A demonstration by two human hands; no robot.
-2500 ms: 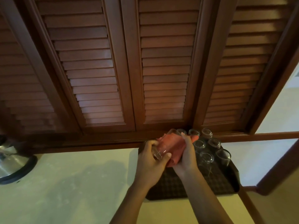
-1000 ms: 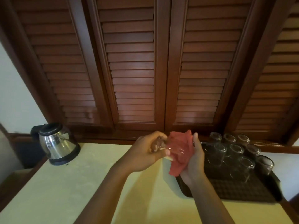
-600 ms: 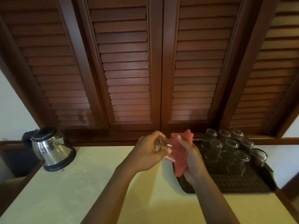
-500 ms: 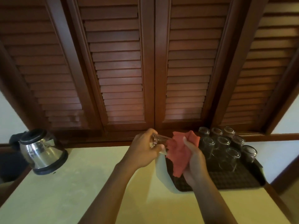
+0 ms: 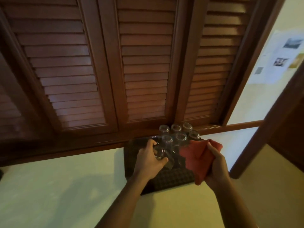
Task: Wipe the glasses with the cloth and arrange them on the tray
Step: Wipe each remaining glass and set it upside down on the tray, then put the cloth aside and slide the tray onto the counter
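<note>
two hands work over a dark tray (image 5: 171,180) that sits on a pale counter (image 5: 65,186), pushed up against the counter's back edge below a wall of brown wooden shutters (image 5: 102,66). the left hand (image 5: 148,159) has its fingers and thumb curled around the base of a clear glass (image 5: 162,155), which is turned upside down over the left part of the tray; whether its rim already touches the tray's surface cannot be told, since the glass is see-through and partly covered by the fingers. the right hand (image 5: 217,168) is apart from the left one and grips a red cloth (image 5: 197,160), bunched in the fingers, with one corner hanging down over the tray's front right edge. the cloth is not touching the held glass. six more glasses (image 5: 179,132) stand upside down in the tray's back half, in two close rows near the shutters, the back row almost at the tray's far edge and the front row just beyond the held glass and the cloth. the front strip of the tray shows a woven pattern. both forearms reach in from the lower edge of the view. at the right, past the shutters, a pale wall carries a sheet of paper (image 5: 273,60) with small pictures on it.
</note>
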